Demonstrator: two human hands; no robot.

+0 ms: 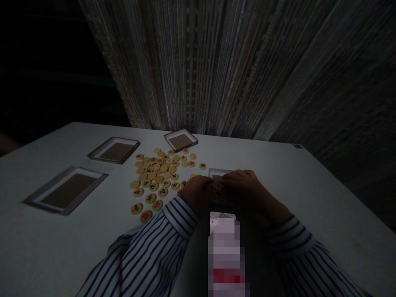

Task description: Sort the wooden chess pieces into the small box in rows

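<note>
Left hand [197, 189] and right hand [244, 186], grasp unclear, meet at a pale-rimmed rectangular tray [222, 170]. Round tan discs [159, 179] lie left; white tabletop [324, 189] reaches its edge rightward.

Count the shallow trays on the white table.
4: a front-left tray, a back-left tray, a far tray near the curtain, and a partly covered tray at the left hand and right hand. The arms could hide more.
</note>
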